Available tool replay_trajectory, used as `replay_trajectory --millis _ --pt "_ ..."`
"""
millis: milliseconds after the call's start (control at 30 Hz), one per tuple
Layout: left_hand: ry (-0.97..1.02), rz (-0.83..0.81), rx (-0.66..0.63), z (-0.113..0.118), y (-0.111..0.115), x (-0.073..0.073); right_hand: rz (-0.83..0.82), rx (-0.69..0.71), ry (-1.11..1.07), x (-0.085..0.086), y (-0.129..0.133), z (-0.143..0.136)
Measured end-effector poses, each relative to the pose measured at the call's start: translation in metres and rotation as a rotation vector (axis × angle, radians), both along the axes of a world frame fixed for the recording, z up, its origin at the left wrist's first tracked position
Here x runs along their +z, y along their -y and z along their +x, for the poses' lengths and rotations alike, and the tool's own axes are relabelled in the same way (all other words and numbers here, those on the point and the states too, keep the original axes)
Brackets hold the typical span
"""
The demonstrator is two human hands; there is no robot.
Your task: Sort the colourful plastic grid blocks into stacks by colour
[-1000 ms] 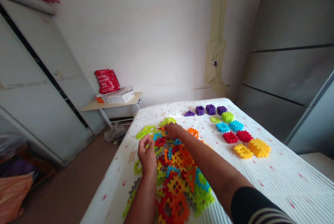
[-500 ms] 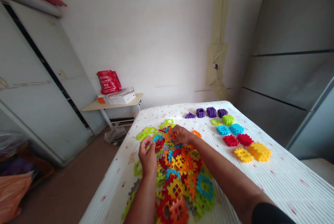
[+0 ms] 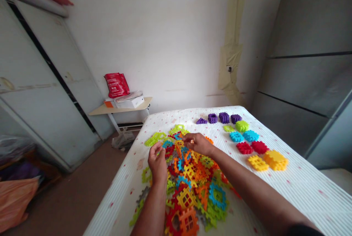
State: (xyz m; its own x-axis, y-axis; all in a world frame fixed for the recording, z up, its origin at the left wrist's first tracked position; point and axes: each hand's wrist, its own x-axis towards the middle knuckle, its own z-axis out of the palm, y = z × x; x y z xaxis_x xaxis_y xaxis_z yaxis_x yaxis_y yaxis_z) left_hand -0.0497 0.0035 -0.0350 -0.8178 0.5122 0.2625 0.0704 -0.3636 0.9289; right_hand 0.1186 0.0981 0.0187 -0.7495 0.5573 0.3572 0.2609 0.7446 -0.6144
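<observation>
A loose heap of plastic waffle blocks [image 3: 189,172] in yellow, orange, red, blue, green and grey lies on the bed. At its left edge, my left hand [image 3: 157,159] hovers with thumb and fingers curled together. Whatever may be inside that grip is hidden. My right hand [image 3: 200,143] reaches over the far part of the heap, its fingers bent down toward the thumb. A bit of orange-red shows by its fingertips, but I cannot tell whether it is held. Just left of those fingertips lies a yellow window-shaped block [image 3: 179,143].
Sorted stacks stand on the right of the bed [image 3: 288,199]: purple blocks [image 3: 223,117], green blocks [image 3: 242,126], blue blocks [image 3: 251,135], red blocks [image 3: 259,147] and yellow blocks [image 3: 275,160]. A small table [image 3: 101,110] with a red bag [image 3: 117,85] is beyond the bed's left corner.
My right hand has shifted right and slightly toward me over the heap. Orange blocks near its fingertips have moved, and a yellow block now shows there. My left hand has barely moved.
</observation>
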Motion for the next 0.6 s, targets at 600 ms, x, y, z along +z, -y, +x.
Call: replay_trajectory --millis 600 --pt "0.005 -0.026 0.014 -0.001 0.001 -0.001 0.173 -0.174 0.705 -0.011 -0.06 -0.082"
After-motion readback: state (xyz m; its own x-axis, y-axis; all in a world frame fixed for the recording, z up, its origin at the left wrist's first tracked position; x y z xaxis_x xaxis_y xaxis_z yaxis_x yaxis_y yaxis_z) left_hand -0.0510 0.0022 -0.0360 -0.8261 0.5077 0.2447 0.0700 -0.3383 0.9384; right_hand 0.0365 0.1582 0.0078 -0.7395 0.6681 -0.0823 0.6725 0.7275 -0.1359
